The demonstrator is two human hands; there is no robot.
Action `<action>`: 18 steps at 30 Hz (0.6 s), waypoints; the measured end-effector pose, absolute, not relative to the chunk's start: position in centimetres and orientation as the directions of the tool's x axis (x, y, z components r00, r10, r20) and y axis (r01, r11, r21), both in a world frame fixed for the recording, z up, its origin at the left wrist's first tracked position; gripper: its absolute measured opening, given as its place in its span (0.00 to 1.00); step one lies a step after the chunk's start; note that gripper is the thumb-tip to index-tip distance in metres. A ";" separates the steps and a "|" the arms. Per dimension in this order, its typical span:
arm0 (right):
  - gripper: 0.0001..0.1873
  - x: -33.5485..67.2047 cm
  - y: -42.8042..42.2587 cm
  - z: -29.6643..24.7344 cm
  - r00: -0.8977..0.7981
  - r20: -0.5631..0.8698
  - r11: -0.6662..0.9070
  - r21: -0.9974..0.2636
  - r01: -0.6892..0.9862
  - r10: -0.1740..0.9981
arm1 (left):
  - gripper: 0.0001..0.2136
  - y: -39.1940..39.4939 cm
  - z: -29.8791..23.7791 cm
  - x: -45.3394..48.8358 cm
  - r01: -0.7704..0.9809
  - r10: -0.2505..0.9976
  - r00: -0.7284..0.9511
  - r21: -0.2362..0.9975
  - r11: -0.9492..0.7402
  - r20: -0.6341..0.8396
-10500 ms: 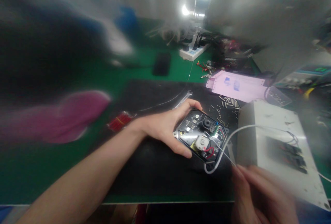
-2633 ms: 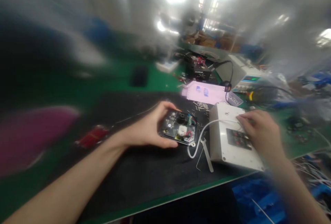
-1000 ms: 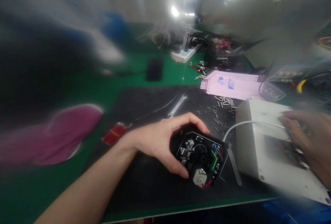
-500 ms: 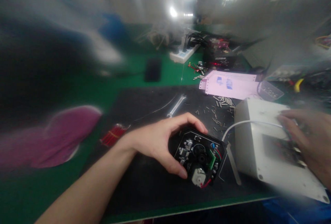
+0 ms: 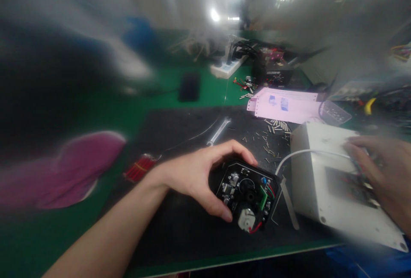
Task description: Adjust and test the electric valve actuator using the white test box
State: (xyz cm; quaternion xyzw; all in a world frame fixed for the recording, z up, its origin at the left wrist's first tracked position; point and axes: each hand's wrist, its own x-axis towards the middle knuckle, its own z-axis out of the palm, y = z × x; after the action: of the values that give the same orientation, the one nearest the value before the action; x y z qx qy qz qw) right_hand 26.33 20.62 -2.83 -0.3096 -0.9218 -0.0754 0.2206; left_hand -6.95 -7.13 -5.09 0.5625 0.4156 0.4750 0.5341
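Note:
My left hand (image 5: 201,179) is wrapped round the edge of a black circuit board assembly (image 5: 236,188), thumb in front and fingers behind. Its face carries a small white-capped motor (image 5: 246,220), a green upright board (image 5: 263,198) and red, green and black wires. From its upper right corner a white cable (image 5: 298,151) arches over to a white metal box (image 5: 305,175). My right hand (image 5: 379,162) rests at the box's dark panel (image 5: 343,183), near the far end of the cable. Its fingers are blurred, so their grip is unclear.
A wrench (image 5: 219,132), metal pins (image 5: 278,126) and small screws (image 5: 269,147) lie on the black mat (image 5: 180,128). Red sticks (image 5: 139,168) bundled with a band sit left. Behind are pink papers (image 5: 285,104), a clear tray (image 5: 335,113), a power strip (image 5: 227,69) and a black device (image 5: 272,76).
Red lights that showed on the black device at the back are no longer visible. Both hands and the circuit board assembly stay almost where they were.

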 end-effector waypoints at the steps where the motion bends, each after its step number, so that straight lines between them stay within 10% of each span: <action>1: 0.33 26.3 20.6 -2.8 -0.713 0.456 0.800 0.004 0.599 0.532 | 0.48 -7.1 -5.1 -7.0 -0.041 0.975 0.205 0.996 -0.084 0.091; 18: 0.33 26.5 20.8 -3.1 -0.710 0.451 0.793 0.007 0.609 0.541 | 0.48 -7.0 -4.8 -6.8 -0.086 0.978 0.196 0.995 -0.051 0.067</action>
State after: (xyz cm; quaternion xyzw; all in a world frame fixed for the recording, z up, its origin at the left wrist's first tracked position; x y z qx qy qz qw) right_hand 26.49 20.84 -3.06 -0.3122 -0.9213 -0.0776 0.2183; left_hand -6.78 -7.03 -4.78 0.5413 0.4122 0.4820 0.5521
